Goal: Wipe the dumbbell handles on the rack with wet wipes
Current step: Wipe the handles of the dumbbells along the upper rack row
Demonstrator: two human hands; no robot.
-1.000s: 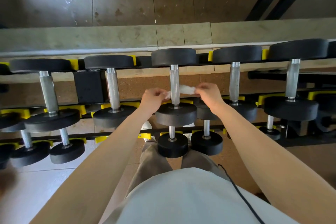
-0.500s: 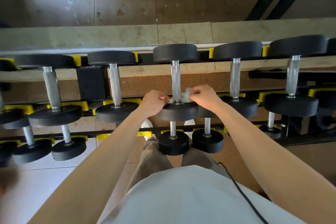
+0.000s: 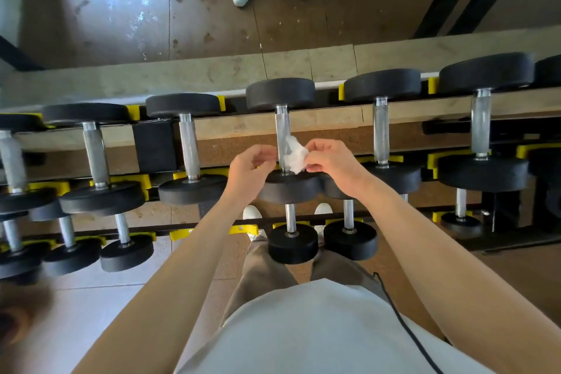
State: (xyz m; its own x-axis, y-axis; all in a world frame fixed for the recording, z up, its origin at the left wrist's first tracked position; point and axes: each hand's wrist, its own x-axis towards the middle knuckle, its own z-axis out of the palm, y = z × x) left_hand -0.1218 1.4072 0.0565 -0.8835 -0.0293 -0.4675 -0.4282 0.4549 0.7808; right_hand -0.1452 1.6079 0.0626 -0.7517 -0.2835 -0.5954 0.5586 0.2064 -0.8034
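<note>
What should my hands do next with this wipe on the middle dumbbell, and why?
Probably slide the wet wipe up the handle. The right hand pinches it against the handle's lower end, near the front weight, with bare metal above. The left hand looks off the wipe, so it could take the loose end first.

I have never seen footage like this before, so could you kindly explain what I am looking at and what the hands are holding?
There is no machine: a person wears a camera on the head, looking down at their own arms. In front stands a dumbbell rack with black dumbbells in yellow cradles. The right hand pinches a crumpled white wet wipe against the metal handle of the middle dumbbell. The left hand sits just left of that handle, fingers curled; whether it touches the wipe is unclear.
</note>
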